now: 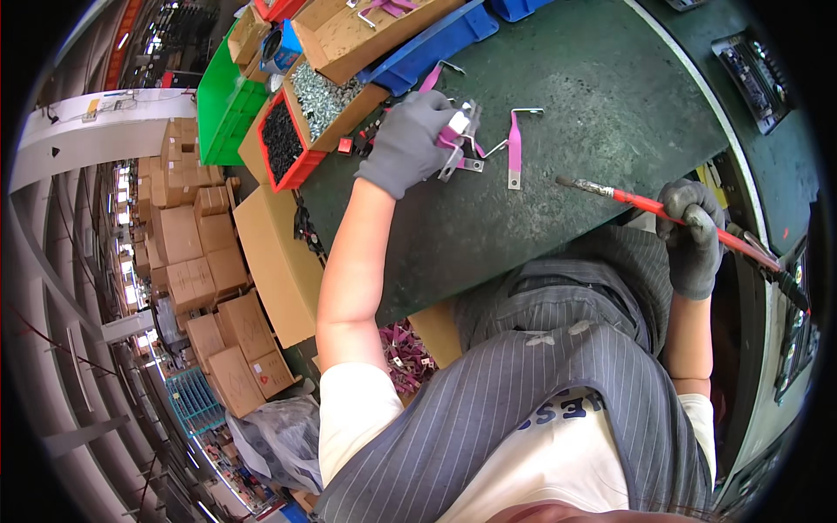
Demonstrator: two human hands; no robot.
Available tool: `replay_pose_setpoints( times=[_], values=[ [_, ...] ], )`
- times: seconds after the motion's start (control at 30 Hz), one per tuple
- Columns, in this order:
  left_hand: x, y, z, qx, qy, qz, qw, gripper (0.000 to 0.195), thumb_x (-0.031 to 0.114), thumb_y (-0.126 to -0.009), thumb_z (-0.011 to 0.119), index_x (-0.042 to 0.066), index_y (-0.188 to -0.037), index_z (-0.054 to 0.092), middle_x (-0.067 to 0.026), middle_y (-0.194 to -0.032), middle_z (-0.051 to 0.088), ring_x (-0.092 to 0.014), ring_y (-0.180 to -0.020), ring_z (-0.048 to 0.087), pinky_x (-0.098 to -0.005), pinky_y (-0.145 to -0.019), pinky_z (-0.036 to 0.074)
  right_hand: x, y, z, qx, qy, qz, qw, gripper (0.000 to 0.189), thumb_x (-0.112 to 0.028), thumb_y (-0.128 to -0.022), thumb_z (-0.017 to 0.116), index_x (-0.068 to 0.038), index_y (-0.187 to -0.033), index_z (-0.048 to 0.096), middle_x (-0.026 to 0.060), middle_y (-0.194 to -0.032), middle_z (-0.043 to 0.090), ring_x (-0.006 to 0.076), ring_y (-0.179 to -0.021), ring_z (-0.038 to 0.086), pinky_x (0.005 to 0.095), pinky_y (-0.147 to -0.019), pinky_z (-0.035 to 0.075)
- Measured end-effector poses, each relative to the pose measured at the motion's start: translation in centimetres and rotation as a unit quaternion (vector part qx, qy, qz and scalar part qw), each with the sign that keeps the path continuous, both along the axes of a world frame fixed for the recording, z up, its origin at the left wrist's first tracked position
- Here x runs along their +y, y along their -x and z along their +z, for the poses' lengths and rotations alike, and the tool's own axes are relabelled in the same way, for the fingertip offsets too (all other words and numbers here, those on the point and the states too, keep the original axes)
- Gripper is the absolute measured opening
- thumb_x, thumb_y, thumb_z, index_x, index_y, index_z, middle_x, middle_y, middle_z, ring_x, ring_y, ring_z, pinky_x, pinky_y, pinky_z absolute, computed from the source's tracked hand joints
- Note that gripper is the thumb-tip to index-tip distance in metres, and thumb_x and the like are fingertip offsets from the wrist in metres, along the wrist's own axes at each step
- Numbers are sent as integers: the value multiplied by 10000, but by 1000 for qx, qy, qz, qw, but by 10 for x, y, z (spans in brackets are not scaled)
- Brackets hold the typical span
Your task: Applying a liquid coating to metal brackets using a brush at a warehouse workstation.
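My left hand (412,140), in a grey glove, is closed on some bent metal strips with pink sleeves (451,134) above the dark green worktop (484,229). Part of what it grips is hidden by the fingers. Just right of it, another pink-sleeved metal strip (514,147) lies on the worktop, and one more (431,77) lies beyond the hand. My right hand (692,229), also gloved, holds a red-handled brush (654,206) near the worktop's right edge. The brush's dark tip points left over the surface.
At the upper left stand a red bin of black screws (281,140), a cardboard box of silvery screws (324,98), a green crate (222,111) and a blue tray (431,49). Below the worktop's edge is a heap of pink-sleeved parts (405,353). Cardboard boxes (196,242) are stacked farther left.
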State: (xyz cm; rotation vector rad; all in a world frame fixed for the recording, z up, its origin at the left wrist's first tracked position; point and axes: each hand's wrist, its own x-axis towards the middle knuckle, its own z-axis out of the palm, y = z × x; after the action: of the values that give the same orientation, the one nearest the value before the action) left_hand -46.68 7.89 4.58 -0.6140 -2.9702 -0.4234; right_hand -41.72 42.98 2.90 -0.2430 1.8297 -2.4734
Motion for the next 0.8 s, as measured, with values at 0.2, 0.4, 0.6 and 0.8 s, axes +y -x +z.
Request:
replay_pose_setpoints(
  times=[0.2, 0.4, 0.6, 0.8],
  values=[
    [6, -4, -5, 64, 55, 9, 996, 263, 201, -702, 707, 83, -919, 616, -65, -946, 596, -236, -932, 530, -342, -798, 425, 1, 4, -5, -16, 36, 14, 999, 305, -333, -793, 500, -30, -804, 535, 30, -606, 462, 80, -520, 371, 219, -470, 266],
    [24, -46, 36, -252, -444, 135, 849, 308, 59, -731, 687, 31, -1013, 566, -54, -785, 626, -96, -561, 566, -242, -482, 448, -11, 13, 20, 54, -5, 49, 997, 277, -301, -775, 506, -28, -755, 545, 32, -600, 469, 85, -511, 381, 225, -475, 282],
    [35, -94, 40, -251, -531, 119, 801, 325, -11, -656, 658, 2, -970, 575, -23, -687, 587, -73, -500, 518, -217, -434, 412, -40, 25, 46, 204, -20, 94, 974, 244, -248, -729, 525, -11, -690, 567, 66, -618, 531, 134, -530, 474, 256, -495, 359],
    [29, -111, 36, -241, -574, 138, 770, 220, 2, -653, 679, 20, -864, 618, -20, -685, 587, -73, -500, 517, -229, -438, 404, -38, 21, 54, 261, -98, 134, 951, 217, -248, -701, 535, -47, -630, 579, 56, -590, 548, 178, -505, 509, 283, -488, 380]
  ],
)
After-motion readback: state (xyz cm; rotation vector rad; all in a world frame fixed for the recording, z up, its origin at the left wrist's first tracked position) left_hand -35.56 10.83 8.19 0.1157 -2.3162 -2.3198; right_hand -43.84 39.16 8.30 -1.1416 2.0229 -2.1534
